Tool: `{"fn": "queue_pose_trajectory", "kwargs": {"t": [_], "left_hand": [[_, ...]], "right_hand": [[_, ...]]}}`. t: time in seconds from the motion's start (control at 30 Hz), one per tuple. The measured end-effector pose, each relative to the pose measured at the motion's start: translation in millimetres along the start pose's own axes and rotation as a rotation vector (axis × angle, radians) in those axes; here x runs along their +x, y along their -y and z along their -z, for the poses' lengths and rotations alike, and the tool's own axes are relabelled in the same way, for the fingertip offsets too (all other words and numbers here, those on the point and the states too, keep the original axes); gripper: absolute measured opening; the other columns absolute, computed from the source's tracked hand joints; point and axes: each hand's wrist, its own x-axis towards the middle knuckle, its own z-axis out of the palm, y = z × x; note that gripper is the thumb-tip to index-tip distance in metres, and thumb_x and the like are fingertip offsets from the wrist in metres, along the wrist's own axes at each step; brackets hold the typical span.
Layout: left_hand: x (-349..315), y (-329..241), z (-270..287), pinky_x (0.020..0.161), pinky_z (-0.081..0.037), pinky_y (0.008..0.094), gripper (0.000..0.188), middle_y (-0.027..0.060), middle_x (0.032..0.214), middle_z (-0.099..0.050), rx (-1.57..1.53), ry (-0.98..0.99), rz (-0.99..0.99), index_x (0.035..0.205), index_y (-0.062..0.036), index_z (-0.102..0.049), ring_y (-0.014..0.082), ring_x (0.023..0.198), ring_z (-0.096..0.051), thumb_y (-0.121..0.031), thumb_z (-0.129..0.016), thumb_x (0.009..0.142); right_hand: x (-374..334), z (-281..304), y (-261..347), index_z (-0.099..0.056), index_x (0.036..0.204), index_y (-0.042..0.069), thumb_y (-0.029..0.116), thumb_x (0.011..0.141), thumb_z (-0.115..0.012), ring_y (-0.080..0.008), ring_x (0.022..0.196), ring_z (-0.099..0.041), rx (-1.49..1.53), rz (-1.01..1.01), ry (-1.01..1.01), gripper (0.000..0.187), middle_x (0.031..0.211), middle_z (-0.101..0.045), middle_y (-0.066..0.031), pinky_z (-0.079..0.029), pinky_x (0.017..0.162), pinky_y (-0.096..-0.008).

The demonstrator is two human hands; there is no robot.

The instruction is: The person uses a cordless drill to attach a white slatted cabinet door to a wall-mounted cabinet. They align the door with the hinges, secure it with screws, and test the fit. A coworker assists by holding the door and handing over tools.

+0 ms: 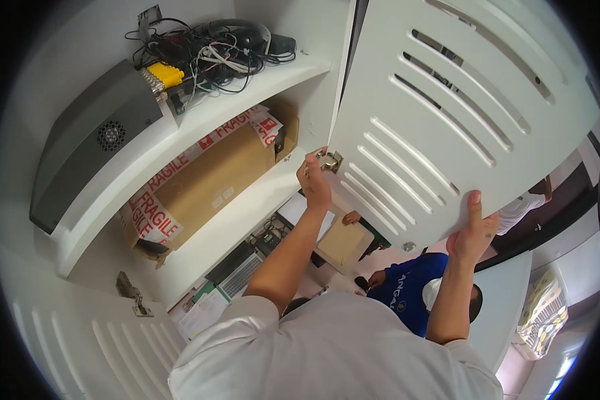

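A white cabinet door (433, 127) with rows of curved slots stands swung open in front of me, at the right. At its lower edge my right hand (472, 233) grips it, thumb on the near face and the fingers hidden behind. My left hand (315, 180) is raised to the door's inner edge, its fingers closed at a metal hinge (330, 161). How the hinge is fastened there cannot be made out. A second metal hinge (133, 293) sits on the left door (100, 333) of the cabinet.
The upper shelf (247, 90) bears a dark grey metal box (93, 143) and tangled cables (223, 57). Beneath lies a cardboard box (213, 177) with red-and-white tape. Below are a laptop (240, 270), papers (203, 313), a person in blue (413, 287) and another in white (520, 210).
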Motion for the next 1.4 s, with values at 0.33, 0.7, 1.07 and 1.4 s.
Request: {"fn": "queue_pose_trajectory", "kwargs": {"t": [0.33, 0.7, 1.07, 1.4], "left_hand": [[57.1, -40.9, -21.7, 0.063, -0.048, 0.0284, 0.058, 0.0027, 0.079, -0.062, -0.135, -0.247, 0.440, 0.089, -0.0098, -0.062, 0.0123, 0.065, -0.058, -0.065, -0.049, 0.101], [55.8, -10.2, 12.9, 0.103, -0.044, 0.0404, 0.053, 0.0180, 0.129, -0.056, 0.419, -0.258, -0.157, 0.139, 0.0036, -0.054, 0.0276, 0.123, -0.055, -0.039, -0.055, 0.106], [48.6, -180.2, -66.0, 0.117, -0.035, 0.0464, 0.067, 0.0278, 0.150, -0.046, 0.821, 0.084, -0.683, 0.147, 0.0056, -0.046, 0.0434, 0.135, -0.048, -0.014, -0.073, 0.089], [114.8, -199.6, -111.6, 0.117, -0.036, 0.0476, 0.077, 0.0314, 0.154, -0.040, 0.436, 0.143, -0.805, 0.151, 0.0101, -0.035, 0.0468, 0.142, -0.041, -0.022, -0.073, 0.092]], "right_hand": [[15.4, -11.5, -11.8, -0.063, 0.124, -0.005, 0.022, 0.091, -0.081, -0.0182, 0.100, -0.066, 0.001, -0.008, 0.043, 0.047, 0.112, -0.071, -0.0101, -0.049, 0.094, -0.0307], [31.7, -44.8, -20.4, -0.064, 0.124, -0.005, 0.016, 0.092, -0.078, -0.0173, 0.100, -0.066, 0.037, -0.008, 0.076, 0.040, 0.114, -0.071, -0.0098, -0.049, 0.094, -0.0302], [34.4, -49.7, -14.8, -0.063, 0.125, -0.005, 0.017, 0.092, -0.078, -0.0176, 0.099, -0.067, 0.017, -0.002, 0.045, 0.041, 0.113, -0.071, -0.0098, -0.050, 0.091, -0.0300], [31.8, -50.9, -15.8, -0.061, 0.127, -0.005, 0.021, 0.091, -0.080, -0.0191, 0.101, -0.067, -0.011, 0.037, 0.077, 0.049, 0.116, -0.070, -0.0114, -0.050, 0.093, -0.0321]]}}
